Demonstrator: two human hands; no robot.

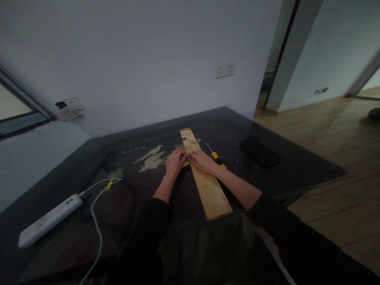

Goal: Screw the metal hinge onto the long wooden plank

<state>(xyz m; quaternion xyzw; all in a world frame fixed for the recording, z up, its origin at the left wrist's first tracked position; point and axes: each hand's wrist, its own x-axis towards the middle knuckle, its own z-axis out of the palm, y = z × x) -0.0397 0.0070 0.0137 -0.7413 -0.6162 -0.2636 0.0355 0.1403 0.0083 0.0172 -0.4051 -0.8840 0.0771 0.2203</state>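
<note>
Here the left hand [175, 161] and right hand [202, 161] meet fingertip to fingertip on a wooden plank [210, 194] lying on the dark table [297, 166], pinching something too small to identify; a screwdriver [216, 155] lies half hidden behind the right wrist.

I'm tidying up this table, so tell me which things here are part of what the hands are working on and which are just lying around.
In use:
- wooden plank, under both hands
- small metal piece, between the left hand and right hand

Lying about:
- yellow-handled screwdriver, beside the plank
- black flat case
- white power strip with its cable
</note>
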